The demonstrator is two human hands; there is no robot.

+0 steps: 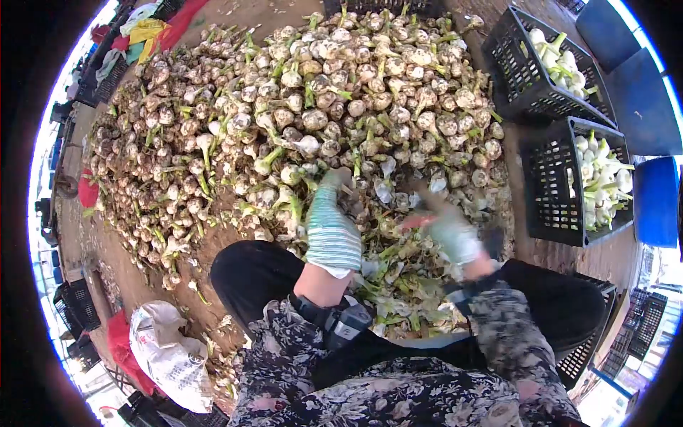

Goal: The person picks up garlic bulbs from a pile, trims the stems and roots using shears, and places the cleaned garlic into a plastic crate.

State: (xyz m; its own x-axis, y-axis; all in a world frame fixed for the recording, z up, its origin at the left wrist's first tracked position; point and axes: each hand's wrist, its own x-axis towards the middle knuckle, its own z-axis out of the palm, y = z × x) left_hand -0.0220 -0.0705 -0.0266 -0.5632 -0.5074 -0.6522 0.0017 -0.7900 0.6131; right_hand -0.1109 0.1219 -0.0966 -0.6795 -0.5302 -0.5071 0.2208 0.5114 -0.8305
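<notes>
My left hand, in a green and white striped glove, reaches into the near edge of a big heap of garlic bulbs. Its fingers point down among bulbs with green stem stubs, and whether they grip one is hidden. My right hand, also gloved, is smeared by motion to the right. A red-handled tool shows at its fingers, too blurred to name exactly. Below and between both hands lies a pile of peeled skins and green leaf trimmings.
Two black crates, one upper and one lower, hold cleaned white garlic at the right. Blue containers stand beyond them. A white sack lies at lower left beside red netting. My bent knees flank the trimmings.
</notes>
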